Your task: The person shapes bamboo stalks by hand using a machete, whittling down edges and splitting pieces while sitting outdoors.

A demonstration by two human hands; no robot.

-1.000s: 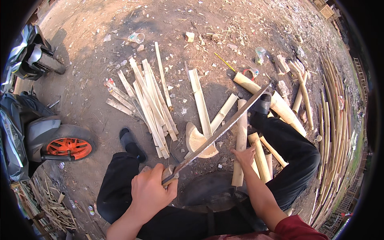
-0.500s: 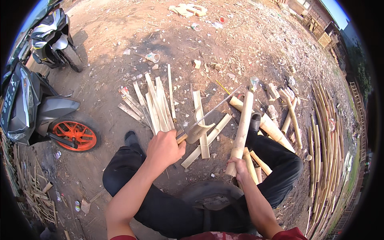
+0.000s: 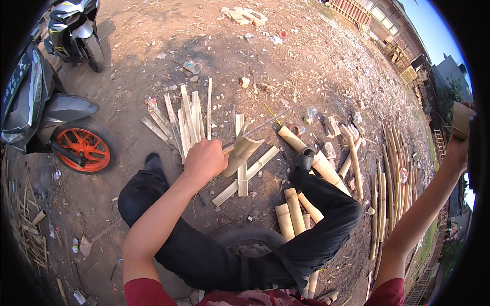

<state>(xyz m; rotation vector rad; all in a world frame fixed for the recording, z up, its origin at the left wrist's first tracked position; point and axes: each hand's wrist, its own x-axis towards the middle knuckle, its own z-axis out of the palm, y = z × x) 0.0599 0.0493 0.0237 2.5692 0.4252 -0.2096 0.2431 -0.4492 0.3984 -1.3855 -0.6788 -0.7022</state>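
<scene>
My left hand [image 3: 205,159] is closed round the wooden handle of a long knife [image 3: 266,124]. Its thin blade slants away up and to the right, over a half-round bamboo piece [image 3: 243,154] on the ground. Far to the right, my right hand [image 3: 459,149] is raised and closed on a bamboo pole [image 3: 462,120], mostly cut off by the picture's dark rim. Split bamboo strips [image 3: 190,116] lie fanned out beyond my left hand. Short bamboo lengths [image 3: 295,210] stand beside my bent right leg.
A tyre [image 3: 250,233] lies between my legs. A thick bamboo piece [image 3: 319,162] rests by my right foot. Long poles [image 3: 390,183] are stacked at the right. Two motorbikes stand at the left, the nearer with an orange wheel [image 3: 83,147]. Litter and chips cover the dirt.
My right hand has swung from beside my right leg up to the far right, carrying the bamboo pole. My left hand keeps the knife. The view has shifted to the right.
</scene>
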